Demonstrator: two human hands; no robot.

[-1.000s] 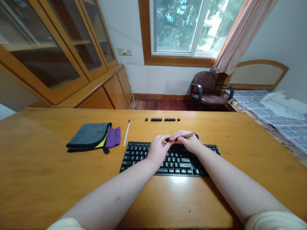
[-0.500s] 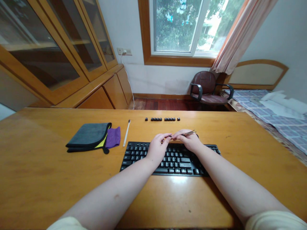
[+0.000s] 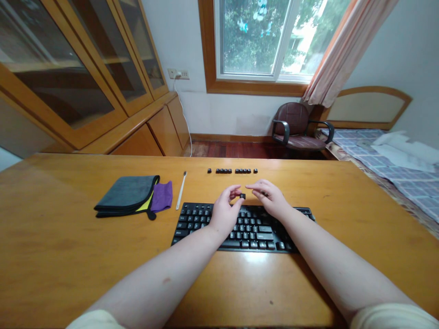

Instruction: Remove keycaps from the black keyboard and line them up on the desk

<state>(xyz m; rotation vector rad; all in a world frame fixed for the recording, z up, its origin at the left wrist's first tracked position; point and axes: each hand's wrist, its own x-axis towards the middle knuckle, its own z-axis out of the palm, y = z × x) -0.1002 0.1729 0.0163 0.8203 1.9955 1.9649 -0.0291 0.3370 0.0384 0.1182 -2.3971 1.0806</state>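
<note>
My left hand (image 3: 226,210) pinches a single black keycap (image 3: 243,196) between thumb and fingers, just above the back edge of the keyboard. Facing it from the right is my right hand (image 3: 270,199), its thumb and fingers stretched out and apart, not touching the keycap. A small dark spot shows under its fingers; I cannot make out what it is. Both wrists rest over the black keyboard (image 3: 252,228), which lies flat and is partly covered by my hands and forearms. Behind it, several loose keycaps (image 3: 223,171) stand in a row on the desk.
Left of the keyboard lie a white toothbrush (image 3: 181,191), a purple cloth (image 3: 162,196) and a folded grey towel (image 3: 126,194). The wooden desk (image 3: 219,283) has its far edge just behind the keycaps. An armchair (image 3: 295,125) stands beyond, under the window.
My right hand has come away from the keycap, and its fingers have spread. The thin brown tool that stuck out above it is out of sight. My left hand stays nearly still.
</note>
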